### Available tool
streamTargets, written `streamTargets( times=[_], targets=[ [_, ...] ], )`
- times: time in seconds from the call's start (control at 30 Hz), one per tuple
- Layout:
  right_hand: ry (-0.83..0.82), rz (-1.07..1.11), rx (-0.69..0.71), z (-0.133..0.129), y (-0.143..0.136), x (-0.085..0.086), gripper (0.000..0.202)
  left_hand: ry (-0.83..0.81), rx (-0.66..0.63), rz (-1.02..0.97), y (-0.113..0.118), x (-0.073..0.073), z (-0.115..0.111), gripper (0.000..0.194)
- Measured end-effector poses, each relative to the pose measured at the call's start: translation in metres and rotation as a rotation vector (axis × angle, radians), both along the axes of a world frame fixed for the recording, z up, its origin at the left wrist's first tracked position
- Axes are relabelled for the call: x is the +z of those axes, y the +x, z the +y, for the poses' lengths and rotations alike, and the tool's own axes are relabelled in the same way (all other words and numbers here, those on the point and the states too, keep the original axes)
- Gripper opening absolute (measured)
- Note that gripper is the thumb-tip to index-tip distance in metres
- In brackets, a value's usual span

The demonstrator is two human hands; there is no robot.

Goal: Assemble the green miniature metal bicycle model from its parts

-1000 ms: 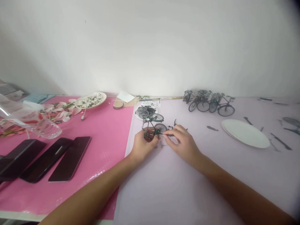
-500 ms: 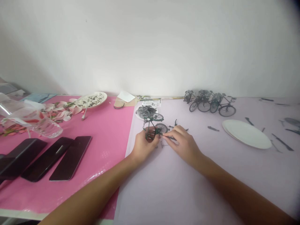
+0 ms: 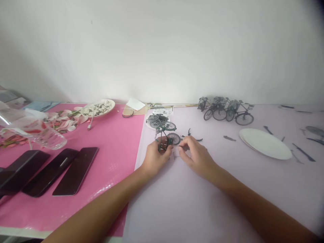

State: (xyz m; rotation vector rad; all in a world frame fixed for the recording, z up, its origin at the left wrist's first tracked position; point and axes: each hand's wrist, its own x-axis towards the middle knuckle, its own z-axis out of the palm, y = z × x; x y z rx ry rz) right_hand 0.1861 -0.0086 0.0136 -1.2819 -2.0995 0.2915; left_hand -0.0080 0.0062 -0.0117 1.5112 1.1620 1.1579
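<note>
My left hand (image 3: pixel 157 156) is closed round a small dark green model bicycle (image 3: pixel 164 136), whose wheels stick up past the fingers. My right hand (image 3: pixel 196 153) is just to its right, thumb and fingertips drawn together on a thin rod-like piece (image 3: pixel 176 145). That piece reaches from the right fingertips to the bicycle by my left thumb; its exact kind is too small to tell. Behind the hands, a white plate (image 3: pixel 149 124) holds several dark spoked wheels. Small dark curved parts (image 3: pixel 196 138) lie beyond my right knuckles.
Several finished-looking model bicycles (image 3: pixel 243 114) stand by the wall. Oval white plates (image 3: pixel 265 143) and loose dark parts (image 3: pixel 303 152) lie to the right. On the pink cover are phones (image 3: pixel 76 172), a plastic bottle (image 3: pixel 50 136), petals (image 3: pixel 67 121) and a plate of white bits (image 3: pixel 111 108).
My right fingers have drawn slightly right, away from the left thumb, showing more of the thin piece. The left hand keeps the model bicycle in nearly the same place.
</note>
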Motion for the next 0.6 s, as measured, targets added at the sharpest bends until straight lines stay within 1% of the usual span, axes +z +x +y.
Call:
streamTargets(
  times=[0.07, 0.2, 0.27, 0.33, 0.43, 0.47, 0.6],
  targets=[
    [0.019, -0.02, -0.011, 0.0009, -0.0003, -0.0004, 0.012, -0.009, -0.008, -0.007, 0.0003, 0.0004, -0.0002, 0.034],
    [0.048, -0.108, -0.075, 0.0025, -0.0005, 0.0006, 0.036, -0.011, -0.027, 0.017, 0.0014, 0.0029, -0.0014, 0.034],
    [0.033, -0.118, -0.08, 0.0025, 0.0, 0.0013, 0.039, -0.009, -0.032, 0.039, 0.0017, 0.004, -0.0019, 0.034],
    [-0.009, -0.087, -0.062, 0.0016, 0.0006, 0.0021, 0.033, -0.011, -0.029, 0.039, 0.0018, 0.0045, -0.0022, 0.034],
    [-0.062, -0.006, -0.027, -0.0002, 0.001, 0.003, 0.011, -0.024, -0.021, 0.011, 0.0016, 0.0041, -0.0019, 0.035],
    [-0.068, 0.013, -0.024, -0.0007, 0.0009, 0.0032, 0.007, -0.026, -0.021, 0.006, 0.0014, 0.0037, -0.0017, 0.036],
    [-0.063, 0.035, -0.031, -0.0006, 0.0004, 0.0033, 0.008, -0.026, -0.045, -0.014, 0.0001, 0.0014, -0.0005, 0.037]
  ],
)
